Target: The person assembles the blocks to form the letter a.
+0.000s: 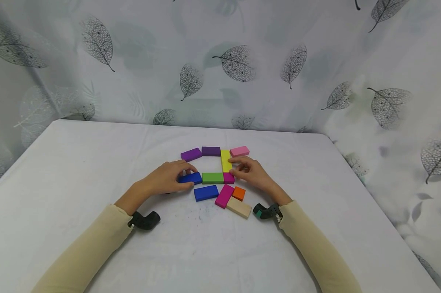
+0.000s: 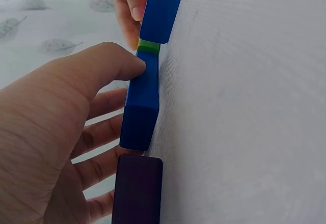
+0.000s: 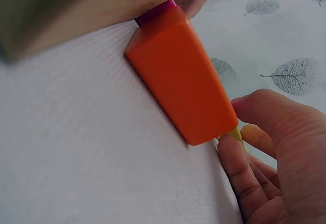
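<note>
In the head view, my left hand (image 1: 171, 177) holds a blue block (image 1: 191, 178), thumb on its near side and fingers on the far side. The block's right end meets a green block (image 1: 212, 178), which lies against a small magenta block (image 1: 229, 178). Above that stands a yellow block (image 1: 225, 160), lengthwise away from me. My right hand (image 1: 250, 171) is at its right side; the index fingertip touches the yellow block and the thumb rests by the magenta one. A dark purple block (image 2: 137, 191) near my left palm is mostly hidden in the head view.
Two purple blocks (image 1: 210, 151) and a pink block (image 1: 239, 151) lie along the far side. Nearer me are another blue block (image 1: 206, 193), a magenta block (image 1: 224, 196), an orange block (image 1: 239, 193) and a beige block (image 1: 239, 207). All lie on a white-covered table (image 1: 107, 162).
</note>
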`<state>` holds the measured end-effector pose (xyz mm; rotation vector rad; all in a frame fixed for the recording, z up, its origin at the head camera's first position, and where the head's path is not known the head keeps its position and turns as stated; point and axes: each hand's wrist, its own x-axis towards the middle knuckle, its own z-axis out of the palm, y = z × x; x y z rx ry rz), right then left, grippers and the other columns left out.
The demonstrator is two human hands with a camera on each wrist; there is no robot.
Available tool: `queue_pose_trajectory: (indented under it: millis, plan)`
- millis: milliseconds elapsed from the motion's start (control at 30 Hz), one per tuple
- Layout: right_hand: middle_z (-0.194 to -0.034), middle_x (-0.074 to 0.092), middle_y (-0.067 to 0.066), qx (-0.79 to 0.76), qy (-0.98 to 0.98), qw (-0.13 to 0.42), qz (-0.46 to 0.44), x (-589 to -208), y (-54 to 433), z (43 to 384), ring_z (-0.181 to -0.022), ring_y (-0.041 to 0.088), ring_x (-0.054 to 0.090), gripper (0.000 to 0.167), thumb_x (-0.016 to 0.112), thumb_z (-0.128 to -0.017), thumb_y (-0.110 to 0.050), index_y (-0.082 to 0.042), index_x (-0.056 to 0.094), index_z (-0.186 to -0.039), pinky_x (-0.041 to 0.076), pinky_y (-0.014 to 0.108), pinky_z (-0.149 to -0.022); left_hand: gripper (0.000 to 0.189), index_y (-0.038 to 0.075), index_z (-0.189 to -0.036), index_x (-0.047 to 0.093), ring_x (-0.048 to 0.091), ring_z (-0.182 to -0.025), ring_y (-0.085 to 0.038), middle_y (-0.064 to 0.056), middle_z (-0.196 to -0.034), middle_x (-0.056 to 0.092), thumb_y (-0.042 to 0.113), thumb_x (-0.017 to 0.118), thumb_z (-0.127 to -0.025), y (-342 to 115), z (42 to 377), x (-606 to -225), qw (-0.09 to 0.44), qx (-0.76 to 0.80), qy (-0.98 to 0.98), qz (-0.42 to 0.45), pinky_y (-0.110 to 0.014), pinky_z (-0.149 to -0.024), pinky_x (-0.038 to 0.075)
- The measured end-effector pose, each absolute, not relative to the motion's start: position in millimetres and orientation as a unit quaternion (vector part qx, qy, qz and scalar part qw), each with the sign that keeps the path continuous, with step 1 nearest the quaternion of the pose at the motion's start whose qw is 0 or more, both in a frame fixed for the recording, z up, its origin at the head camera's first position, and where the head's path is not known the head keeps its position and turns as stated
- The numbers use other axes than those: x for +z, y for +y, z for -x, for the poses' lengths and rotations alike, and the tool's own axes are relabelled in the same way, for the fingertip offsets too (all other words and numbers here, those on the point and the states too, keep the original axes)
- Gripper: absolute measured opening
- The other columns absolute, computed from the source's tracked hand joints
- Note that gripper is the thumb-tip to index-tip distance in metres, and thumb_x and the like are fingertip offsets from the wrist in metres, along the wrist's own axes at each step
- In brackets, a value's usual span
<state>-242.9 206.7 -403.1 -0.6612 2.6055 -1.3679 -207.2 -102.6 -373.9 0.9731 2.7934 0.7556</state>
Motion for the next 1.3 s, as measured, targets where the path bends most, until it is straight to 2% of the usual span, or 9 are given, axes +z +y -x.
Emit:
queue_pose_trajectory:
  millis: [800,1067,1300]
  plan:
    - [-0.110,0.062,0.014,-0.453,0.861,0.061,0.224,-403,208,243,-0.087,0.022,0.057,0.040,0.067,-0.092,-0.012,-0.004,0.060,-0.131,0.049,0.020,-0.071,0.043,0.009,-0.125,0.061,0.058,-0.093,-0.019,-0.006,-0.108,0.064,0.031,0.070,-0.088,-106,209,-373,0.055,0.255,0.914,-0.311,-0.038,-0.082,0.051]
    - [-0.107,0.063,0.013,-0.451,0.862,0.059,0.225,-402,208,244,-0.085,0.022,0.057,0.040,0.067,-0.092,-0.012,-0.004,0.060,-0.131,0.049,0.021,-0.069,0.042,0.008,-0.121,0.064,0.057,-0.103,-0.024,-0.007,-0.108,0.064,0.030,0.072,-0.087,-112,209,-372,0.015,0.253,0.910,-0.327,-0.051,-0.092,0.044]
    - [-0.104,0.063,0.013,-0.452,0.862,0.057,0.221,-403,208,245,-0.084,0.022,0.057,0.039,0.067,-0.092,-0.011,-0.004,0.060,-0.130,0.049,0.021,-0.068,0.042,0.007,-0.120,0.065,0.056,-0.100,-0.025,-0.008,-0.110,0.065,0.029,0.073,-0.086,-118,206,-374,-0.002,0.242,0.912,-0.331,-0.053,-0.094,0.043]
